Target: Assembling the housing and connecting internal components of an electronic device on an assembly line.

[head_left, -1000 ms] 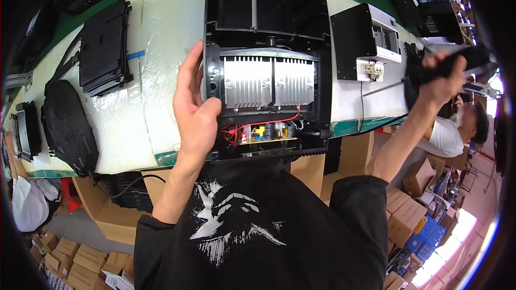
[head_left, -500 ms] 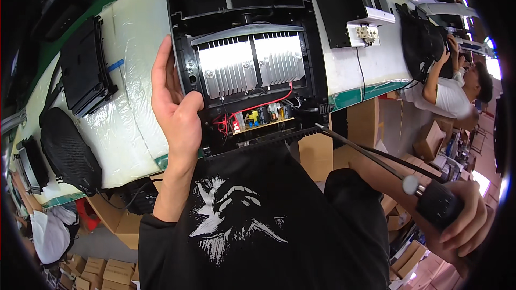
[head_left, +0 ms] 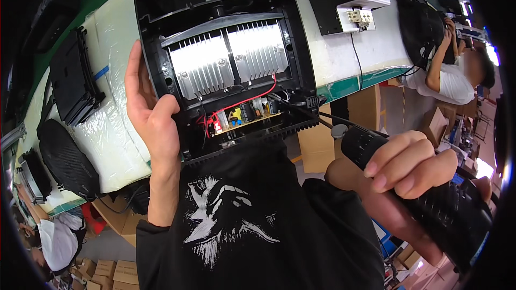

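Observation:
A black plastic housing [head_left: 302, 56] lies open in front of me. Inside it are two silver finned heat sinks [head_left: 201, 70], a red wire [head_left: 250, 95] and a small circuit board [head_left: 250, 122] with mixed components along the near edge. My left hand [head_left: 156, 121] grips the housing's left side, thumb over the rim and fingers along the outer wall. In my right hand [head_left: 411, 164] is a black power screwdriver [head_left: 363, 147] with a long thin bit. The bit reaches into the housing by the board's right end; its tip is hard to make out among dark parts.
Stacked black panels [head_left: 75, 78] and a black mesh-textured part [head_left: 67, 150] lie on the bench's plastic-wrapped left side. To the right stands a black-and-white unit [head_left: 349, 8] with a hanging cable. Cardboard boxes [head_left: 317, 147] sit below the bench edge. A person [head_left: 449, 80] works at far right, another at far left.
My right hand has brought the power screwdriver inward and up, with its bit now inside the housing. The housing and left hand appear further left in the view.

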Tool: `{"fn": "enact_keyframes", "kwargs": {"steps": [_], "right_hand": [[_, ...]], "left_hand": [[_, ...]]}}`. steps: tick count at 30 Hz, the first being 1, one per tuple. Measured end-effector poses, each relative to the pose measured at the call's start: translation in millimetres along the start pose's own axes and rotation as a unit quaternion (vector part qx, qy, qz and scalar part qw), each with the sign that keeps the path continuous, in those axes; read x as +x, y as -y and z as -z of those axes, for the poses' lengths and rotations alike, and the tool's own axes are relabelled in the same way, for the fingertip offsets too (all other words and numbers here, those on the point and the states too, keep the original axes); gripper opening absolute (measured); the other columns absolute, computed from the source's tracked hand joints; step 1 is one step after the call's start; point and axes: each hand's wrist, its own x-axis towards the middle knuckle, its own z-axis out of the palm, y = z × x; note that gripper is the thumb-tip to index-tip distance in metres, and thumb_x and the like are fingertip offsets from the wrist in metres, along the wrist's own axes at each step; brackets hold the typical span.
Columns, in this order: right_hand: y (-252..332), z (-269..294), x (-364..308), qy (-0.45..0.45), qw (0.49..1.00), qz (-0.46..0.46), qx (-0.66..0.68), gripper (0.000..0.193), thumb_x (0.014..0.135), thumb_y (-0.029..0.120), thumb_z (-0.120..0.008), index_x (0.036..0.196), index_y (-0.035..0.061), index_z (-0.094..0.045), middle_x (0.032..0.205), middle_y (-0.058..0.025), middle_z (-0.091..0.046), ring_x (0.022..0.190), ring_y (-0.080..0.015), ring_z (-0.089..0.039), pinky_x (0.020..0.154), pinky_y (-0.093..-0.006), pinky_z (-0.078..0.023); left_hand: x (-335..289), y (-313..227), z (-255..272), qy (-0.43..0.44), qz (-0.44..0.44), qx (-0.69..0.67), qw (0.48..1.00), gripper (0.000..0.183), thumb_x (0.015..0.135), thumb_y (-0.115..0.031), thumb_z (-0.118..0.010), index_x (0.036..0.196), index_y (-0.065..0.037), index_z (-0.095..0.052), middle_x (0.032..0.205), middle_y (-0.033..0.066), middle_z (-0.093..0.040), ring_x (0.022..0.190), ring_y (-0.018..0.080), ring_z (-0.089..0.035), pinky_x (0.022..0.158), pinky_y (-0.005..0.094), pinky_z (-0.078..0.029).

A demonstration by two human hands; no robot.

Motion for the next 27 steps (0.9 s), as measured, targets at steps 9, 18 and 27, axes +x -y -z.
{"fn": "enact_keyframes", "kwargs": {"steps": [9,18,27], "right_hand": [[-5,-1,-8,0.011,0.997,-0.070,-0.001,0.018,0.083,-0.001,-0.062,0.089,0.0031,-0.045,0.083,-0.0128,-0.059,0.071,-0.0246,-0.061,0.070,-0.0365,-0.055],[-32,-40,-7,-0.194,0.969,0.151,-0.017,0.075,0.076,0.063,-0.050,0.129,0.0104,-0.036,0.085,-0.0124,-0.049,0.061,-0.0209,-0.053,0.050,-0.0321,-0.046],[-4,8,-5,0.101,0.988,-0.111,-0.018,0.038,0.069,-0.016,-0.068,0.094,0.0030,-0.045,0.088,-0.0130,-0.056,0.076,-0.0253,-0.060,0.077,-0.0381,-0.053]], "left_hand": [[-2,2,-1,-0.008,-0.011,0.038,0.999,0.085,0.053,0.006,-0.039,0.138,0.003,-0.037,0.143,0.0174,-0.036,0.135,0.0239,-0.032,0.103,0.0229,-0.030],[-1,2,-2,-0.004,-0.019,0.036,0.999,0.083,0.055,0.007,-0.038,0.137,0.004,-0.037,0.143,0.0171,-0.037,0.135,0.0233,-0.032,0.104,0.0233,-0.028],[2,8,0,0.016,-0.128,0.061,0.990,0.072,0.062,0.009,-0.044,0.133,0.006,-0.038,0.133,0.0176,-0.045,0.128,0.0249,-0.041,0.106,0.0340,-0.030]]}}
